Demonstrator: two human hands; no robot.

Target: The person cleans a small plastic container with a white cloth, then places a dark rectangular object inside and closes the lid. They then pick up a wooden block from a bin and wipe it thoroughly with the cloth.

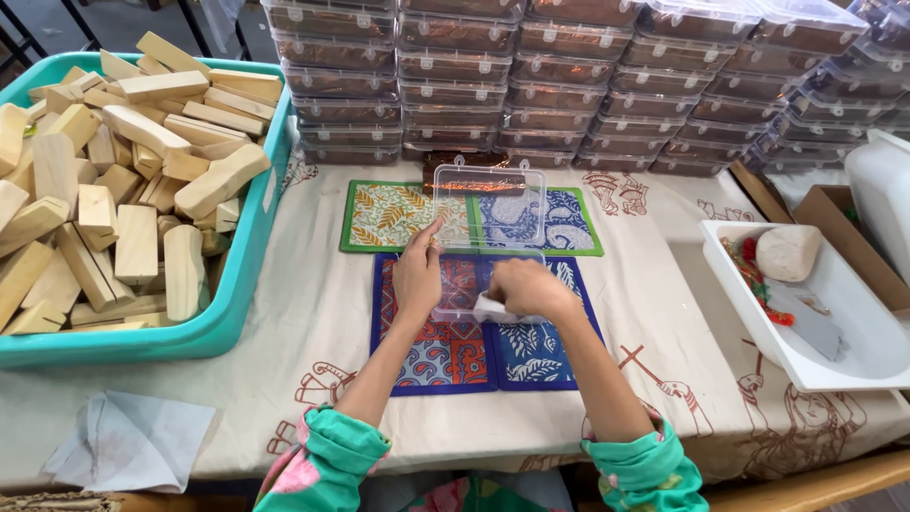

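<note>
Left hand: (418, 275) flat on the left edge of the clear plastic box (485, 248), fingers stretched up along its side — steadying, not gripping.
Right hand: (527, 287) curled shut on a small white cloth (493, 309), pressed at the box's near right corner.
Clear plastic box: open at the middle of the tabletop, hinged lid (489, 203) raised toward the far edge; seated on the blue patterned mat (485, 327).
Green-bordered mat: (391, 215) just beyond the blue one, partly under the raised lid.
Teal tub: (227, 318) at the left end of the tabletop, heaped with pale wooden blocks (123, 180).
Stacked boxes: (588, 85) rows of lidded clear containers with brown contents — walling the far edge.
White tray: (844, 313) at the right end, holding a pale rounded lump (788, 252), a grey flat piece and red-and-green scraps.
Cardboard box: (858, 237) brown, just behind the tray.
Grey cloth: (128, 441) crumpled at the near left corner.
Tablecloth: (313, 313) cream with rust-red figure prints.
Sleeves: (327, 460) green with pink flowers, at the near edge.
</note>
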